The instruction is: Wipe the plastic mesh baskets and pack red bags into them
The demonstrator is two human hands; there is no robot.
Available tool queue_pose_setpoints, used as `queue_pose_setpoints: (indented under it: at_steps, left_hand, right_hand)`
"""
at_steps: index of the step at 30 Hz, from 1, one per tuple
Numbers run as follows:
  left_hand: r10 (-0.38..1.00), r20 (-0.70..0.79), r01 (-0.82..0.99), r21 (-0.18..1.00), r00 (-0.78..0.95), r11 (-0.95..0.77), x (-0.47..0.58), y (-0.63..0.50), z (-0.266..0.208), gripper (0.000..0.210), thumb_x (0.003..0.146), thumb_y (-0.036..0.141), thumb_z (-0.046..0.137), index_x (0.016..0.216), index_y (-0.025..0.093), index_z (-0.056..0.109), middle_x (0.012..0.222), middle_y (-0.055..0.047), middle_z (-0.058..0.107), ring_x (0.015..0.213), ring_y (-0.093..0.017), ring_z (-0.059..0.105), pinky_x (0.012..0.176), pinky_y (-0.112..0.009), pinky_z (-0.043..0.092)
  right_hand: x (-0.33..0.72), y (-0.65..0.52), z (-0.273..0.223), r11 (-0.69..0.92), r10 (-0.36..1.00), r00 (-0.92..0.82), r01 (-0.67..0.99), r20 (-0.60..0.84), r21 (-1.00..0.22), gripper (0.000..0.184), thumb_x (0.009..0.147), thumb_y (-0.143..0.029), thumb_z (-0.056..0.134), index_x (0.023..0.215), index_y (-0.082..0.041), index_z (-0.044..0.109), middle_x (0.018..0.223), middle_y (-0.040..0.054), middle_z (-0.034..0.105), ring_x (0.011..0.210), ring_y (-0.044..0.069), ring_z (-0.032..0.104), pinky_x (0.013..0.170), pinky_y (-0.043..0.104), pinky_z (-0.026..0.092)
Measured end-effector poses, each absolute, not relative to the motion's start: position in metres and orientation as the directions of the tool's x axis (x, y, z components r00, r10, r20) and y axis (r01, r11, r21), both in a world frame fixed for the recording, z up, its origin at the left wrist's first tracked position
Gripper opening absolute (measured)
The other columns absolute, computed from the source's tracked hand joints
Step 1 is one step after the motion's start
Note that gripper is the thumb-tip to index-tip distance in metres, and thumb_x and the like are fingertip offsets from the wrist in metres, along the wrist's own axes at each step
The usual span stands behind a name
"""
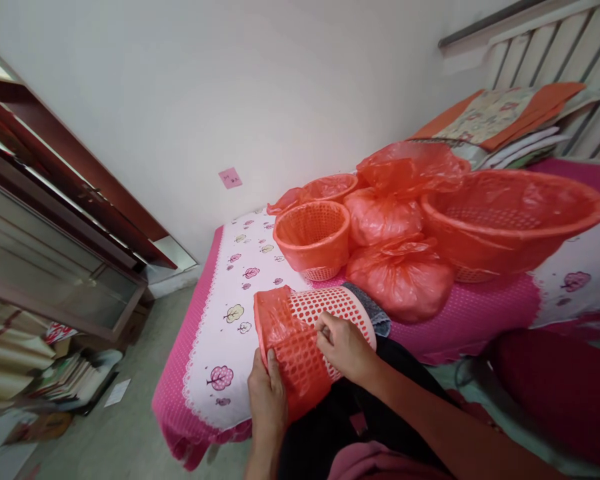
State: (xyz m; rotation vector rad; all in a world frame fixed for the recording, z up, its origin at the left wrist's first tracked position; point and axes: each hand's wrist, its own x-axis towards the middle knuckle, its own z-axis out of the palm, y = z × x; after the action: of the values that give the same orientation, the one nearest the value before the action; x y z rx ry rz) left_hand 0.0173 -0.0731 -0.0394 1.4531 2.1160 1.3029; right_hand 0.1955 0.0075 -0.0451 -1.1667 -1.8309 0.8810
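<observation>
A light pink perforated basket (pixel 330 303) lies on its side at the bed's edge, close to my lap. A thin red plastic bag (pixel 295 353) is drawn over its rim and covers the near-left part of its outside wall. My left hand (pixel 269 397) grips the basket at the bag-covered rim, thumb on the outside and the other fingers hidden. With fingers curled in, my right hand (pixel 343 347) pinches the edge of the bag against the basket's side.
Behind stand a small lined basket (pixel 313 233), a large lined basket (pixel 515 227) and stuffed red bags (pixel 400 280), all on a flowered bedspread (pixel 240 273). Folded cloths (pixel 510 120) lie near the headboard. A dark red seat (pixel 560 393) is at right.
</observation>
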Motion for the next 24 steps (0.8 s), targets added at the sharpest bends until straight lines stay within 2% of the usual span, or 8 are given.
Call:
queue_pose_setpoints:
  at_steps: [4, 7, 12, 16, 20, 24]
  left_hand:
    - [0.843, 0.262, 0.625, 0.773, -0.469, 0.108, 0.018, -0.073, -0.041, 0.047, 0.100, 0.056, 0.036, 0.110, 0.019, 0.064, 0.104, -0.017, 0.076, 0.096, -0.031, 0.072, 0.084, -0.043, 0.054]
    - [0.835, 0.273, 0.637, 0.763, -0.477, 0.115, 0.016, -0.074, -0.044, 0.049, 0.100, 0.055, 0.037, 0.115, 0.017, 0.063, 0.109, -0.019, 0.075, 0.102, -0.033, 0.071, 0.090, -0.046, 0.053]
    - [0.844, 0.277, 0.640, 0.762, -0.458, 0.097, 0.013, -0.075, -0.046, 0.045, 0.102, 0.053, 0.037, 0.112, 0.019, 0.064, 0.104, -0.016, 0.077, 0.097, -0.030, 0.072, 0.087, -0.043, 0.053]
    - [0.840, 0.307, 0.660, 0.748, -0.448, 0.079, 0.013, -0.071, -0.042, 0.042, 0.101, 0.053, 0.038, 0.107, 0.020, 0.064, 0.099, -0.015, 0.077, 0.091, -0.030, 0.072, 0.080, -0.041, 0.054]
    - [0.841, 0.303, 0.657, 0.749, -0.449, 0.081, 0.013, -0.066, -0.040, 0.041, 0.099, 0.054, 0.039, 0.099, 0.021, 0.063, 0.091, -0.013, 0.076, 0.083, -0.029, 0.071, 0.075, -0.041, 0.053]
    - [0.833, 0.302, 0.655, 0.750, -0.463, 0.091, 0.012, -0.065, -0.040, 0.042, 0.097, 0.055, 0.040, 0.100, 0.021, 0.063, 0.092, -0.015, 0.075, 0.085, -0.031, 0.071, 0.079, -0.043, 0.053]
  right_hand:
    - [0.194, 0.008, -0.040, 0.358, 0.922, -0.266, 0.315, 0.280, -0.879, 0.006, 0.090, -0.018, 0.059, 0.086, -0.022, 0.058, 0.077, -0.0007, 0.065, 0.069, 0.016, 0.060, 0.067, 0.026, 0.042]
    - [0.184, 0.009, -0.034, 0.392, 0.910, -0.262, 0.295, 0.321, -0.872, 0.012, 0.089, -0.029, 0.070, 0.087, -0.022, 0.059, 0.084, 0.0010, 0.068, 0.074, 0.017, 0.062, 0.069, 0.027, 0.043]
    - [0.181, 0.016, -0.035, 0.408, 0.899, -0.279, 0.245, 0.339, -0.880, 0.016, 0.096, -0.020, 0.054, 0.080, -0.023, 0.054, 0.069, -0.0016, 0.064, 0.065, 0.015, 0.061, 0.064, 0.025, 0.039]
    - [0.194, 0.022, -0.042, 0.388, 0.910, -0.248, 0.230, 0.332, -0.893, 0.015, 0.096, -0.021, 0.053, 0.081, -0.022, 0.055, 0.071, -0.0011, 0.065, 0.066, 0.015, 0.061, 0.065, 0.026, 0.041]
    - [0.200, 0.020, -0.050, 0.279, 0.921, -0.319, 0.150, 0.221, -0.948, 0.021, 0.096, -0.035, 0.059, 0.080, -0.021, 0.059, 0.067, -0.0021, 0.064, 0.062, 0.015, 0.060, 0.061, 0.025, 0.042]
    - [0.195, 0.014, -0.059, 0.223, 0.910, -0.391, 0.187, 0.135, -0.957, 0.020, 0.086, -0.026, 0.068, 0.071, -0.021, 0.056, 0.053, -0.0079, 0.051, 0.050, 0.011, 0.047, 0.051, 0.022, 0.031]
